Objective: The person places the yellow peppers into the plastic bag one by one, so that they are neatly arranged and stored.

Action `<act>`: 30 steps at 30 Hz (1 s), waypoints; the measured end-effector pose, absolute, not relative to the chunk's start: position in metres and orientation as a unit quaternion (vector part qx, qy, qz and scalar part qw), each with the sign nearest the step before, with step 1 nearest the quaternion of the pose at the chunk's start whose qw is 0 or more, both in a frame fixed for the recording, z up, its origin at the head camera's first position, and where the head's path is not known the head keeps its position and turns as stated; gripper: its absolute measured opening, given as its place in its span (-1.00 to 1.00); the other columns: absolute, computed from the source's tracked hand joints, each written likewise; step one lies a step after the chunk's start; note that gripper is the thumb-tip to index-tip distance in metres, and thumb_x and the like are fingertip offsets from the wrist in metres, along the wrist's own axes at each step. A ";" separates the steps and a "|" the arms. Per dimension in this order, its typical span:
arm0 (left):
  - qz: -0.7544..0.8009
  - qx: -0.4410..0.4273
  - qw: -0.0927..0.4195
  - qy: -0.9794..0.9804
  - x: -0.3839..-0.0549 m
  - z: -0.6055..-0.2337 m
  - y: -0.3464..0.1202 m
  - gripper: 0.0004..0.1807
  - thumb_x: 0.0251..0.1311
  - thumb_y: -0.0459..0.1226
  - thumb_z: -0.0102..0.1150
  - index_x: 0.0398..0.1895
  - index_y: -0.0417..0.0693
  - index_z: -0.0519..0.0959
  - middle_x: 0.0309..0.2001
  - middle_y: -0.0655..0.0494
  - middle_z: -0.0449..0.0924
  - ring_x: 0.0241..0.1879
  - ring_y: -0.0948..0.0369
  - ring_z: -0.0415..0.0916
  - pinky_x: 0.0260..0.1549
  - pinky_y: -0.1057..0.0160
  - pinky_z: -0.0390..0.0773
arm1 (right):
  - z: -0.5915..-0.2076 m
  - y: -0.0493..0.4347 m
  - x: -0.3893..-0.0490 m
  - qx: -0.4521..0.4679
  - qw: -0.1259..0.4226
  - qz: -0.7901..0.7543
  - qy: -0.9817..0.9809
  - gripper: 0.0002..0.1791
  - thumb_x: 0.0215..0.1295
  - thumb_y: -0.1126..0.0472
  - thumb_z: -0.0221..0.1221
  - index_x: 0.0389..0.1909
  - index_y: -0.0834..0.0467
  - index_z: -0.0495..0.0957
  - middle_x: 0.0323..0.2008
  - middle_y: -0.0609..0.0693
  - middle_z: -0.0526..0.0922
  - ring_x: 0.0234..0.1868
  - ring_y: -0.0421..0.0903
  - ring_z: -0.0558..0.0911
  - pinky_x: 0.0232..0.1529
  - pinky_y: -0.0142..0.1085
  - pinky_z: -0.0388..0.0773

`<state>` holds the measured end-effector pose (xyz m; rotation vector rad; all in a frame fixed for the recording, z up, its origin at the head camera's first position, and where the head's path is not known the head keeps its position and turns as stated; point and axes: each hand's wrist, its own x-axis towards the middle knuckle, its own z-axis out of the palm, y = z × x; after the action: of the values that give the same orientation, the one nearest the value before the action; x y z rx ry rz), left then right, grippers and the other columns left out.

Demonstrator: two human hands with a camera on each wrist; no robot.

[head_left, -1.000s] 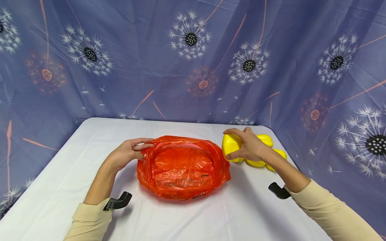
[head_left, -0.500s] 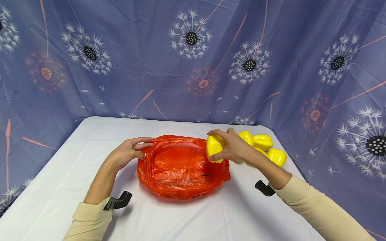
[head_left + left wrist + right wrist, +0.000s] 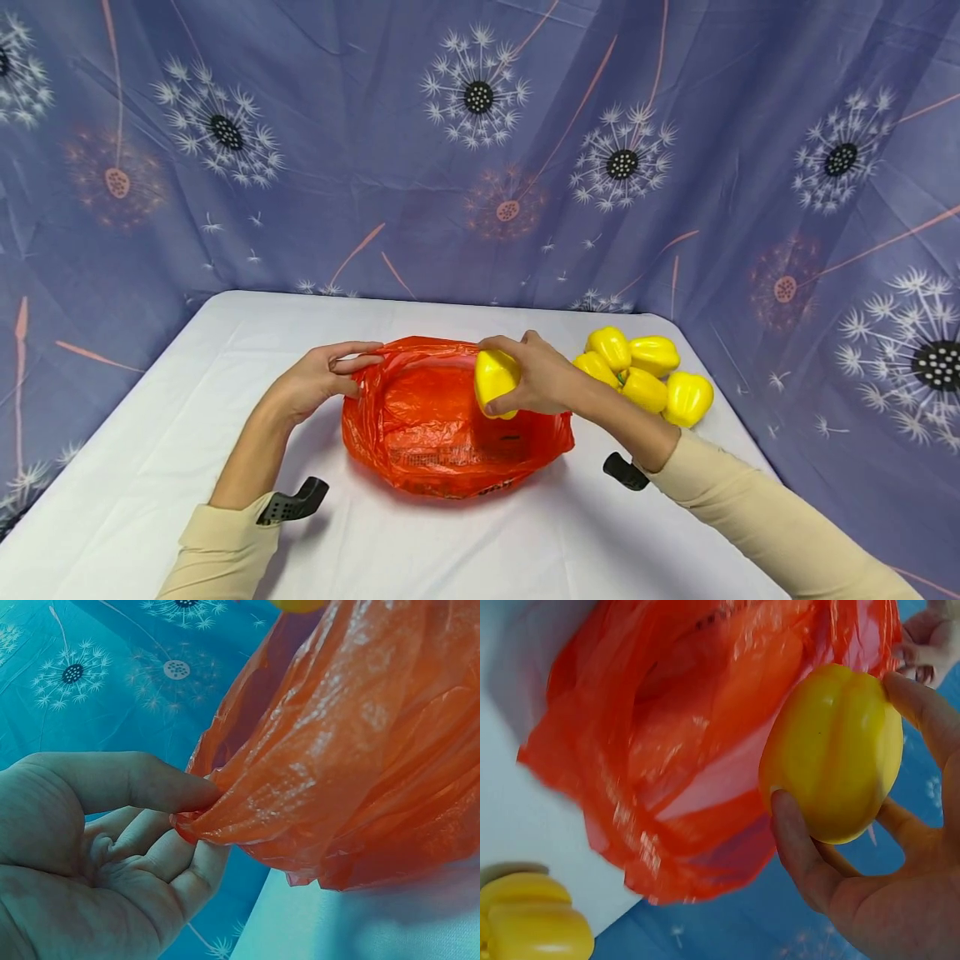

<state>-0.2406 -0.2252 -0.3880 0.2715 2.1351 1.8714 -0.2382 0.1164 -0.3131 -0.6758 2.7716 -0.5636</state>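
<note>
A red plastic bag (image 3: 442,417) lies with its mouth spread wide in the middle of the table. My left hand (image 3: 311,383) pinches the bag's left rim between thumb and fingers, as the left wrist view confirms on the bag's edge (image 3: 262,802). Over the right part of the opening, my right hand (image 3: 543,375) holds a yellow bell pepper (image 3: 495,383). In the right wrist view, that bell pepper (image 3: 832,757) is gripped between thumb and fingertips, above the bag (image 3: 682,750). Inside the bag only red plastic shows.
Several more yellow bell peppers (image 3: 688,398) lie in a cluster at the table's right back, beside the right forearm. A white cloth covers the table (image 3: 420,550). Behind and at the sides hangs a blue dandelion-print curtain (image 3: 360,167).
My right hand has carried the bell pepper leftward, from the bag's right edge to over its opening. More of the pepper cluster is uncovered. The left hand stays at the rim.
</note>
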 end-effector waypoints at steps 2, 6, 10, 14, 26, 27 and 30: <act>0.650 0.094 0.145 0.740 -0.241 -0.388 -0.224 -0.17 -0.05 -0.63 0.12 0.45 -0.26 0.36 0.37 -0.34 0.41 0.21 0.28 0.56 -0.29 0.32 0.59 | -0.317 0.111 -0.236 -0.235 0.124 -0.192 0.945 -0.08 -0.01 -0.06 0.52 0.43 -0.27 0.36 0.05 0.14 0.44 -0.04 0.03 0.50 -0.23 -0.21 0.62; 0.652 0.095 0.148 0.737 -0.241 -0.388 -0.223 -0.17 -0.05 -0.63 0.13 0.45 -0.27 0.35 0.37 -0.34 0.40 0.21 0.33 0.56 -0.30 0.33 0.57 | -0.324 0.101 -0.233 -0.246 0.126 -0.191 0.942 -0.09 -0.02 -0.04 0.52 0.42 -0.29 0.36 0.10 0.14 0.43 -0.01 0.02 0.49 -0.18 -0.19 0.61; 0.652 0.096 0.151 0.737 -0.241 -0.389 -0.222 -0.17 -0.04 -0.62 0.13 0.46 -0.27 0.34 0.38 -0.34 0.39 0.25 0.35 0.53 -0.28 0.34 0.57 | -0.332 0.093 -0.233 -0.255 0.122 -0.190 0.940 -0.09 -0.01 -0.04 0.51 0.42 -0.26 0.33 0.16 0.11 0.45 0.03 0.01 0.49 -0.14 -0.16 0.59; 0.649 0.095 0.150 0.740 -0.242 -0.389 -0.224 -0.17 -0.03 -0.62 0.12 0.46 -0.26 0.34 0.38 -0.33 0.40 0.24 0.38 0.53 -0.25 0.34 0.57 | -0.339 0.085 -0.234 -0.271 0.116 -0.193 0.936 -0.10 -0.01 -0.01 0.53 0.38 -0.22 0.32 0.17 0.06 0.51 0.07 0.01 0.50 -0.07 -0.12 0.59; 0.648 0.094 0.149 0.741 -0.242 -0.389 -0.224 -0.18 -0.03 -0.61 0.11 0.46 -0.26 0.34 0.38 -0.34 0.40 0.23 0.37 0.54 -0.24 0.34 0.59 | -0.354 0.062 -0.245 -0.268 0.123 -0.202 0.934 -0.10 -0.03 0.02 0.55 0.36 -0.13 0.31 0.17 0.01 0.58 0.01 0.00 0.56 -0.09 -0.14 0.62; 0.647 0.094 0.150 0.742 -0.241 -0.389 -0.224 -0.18 -0.02 -0.61 0.11 0.46 -0.26 0.34 0.38 -0.33 0.40 0.24 0.36 0.53 -0.24 0.33 0.59 | -0.355 0.061 -0.246 -0.267 0.124 -0.202 0.934 -0.10 -0.03 0.02 0.55 0.36 -0.13 0.32 0.18 0.01 0.57 0.04 0.01 0.56 -0.07 -0.12 0.62; 0.644 0.091 0.153 0.744 -0.241 -0.388 -0.224 -0.18 -0.02 -0.60 0.11 0.47 -0.25 0.34 0.38 -0.32 0.41 0.27 0.33 0.52 -0.23 0.33 0.59 | -0.356 0.055 -0.249 -0.262 0.131 -0.194 0.936 -0.10 -0.02 0.02 0.54 0.37 -0.13 0.32 0.22 0.02 0.55 0.11 0.03 0.53 0.00 -0.08 0.60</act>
<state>-0.2410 -0.2241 -0.3884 0.2607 2.1344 1.8479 -0.2489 0.0552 -0.3557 -0.7596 2.7192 -0.5641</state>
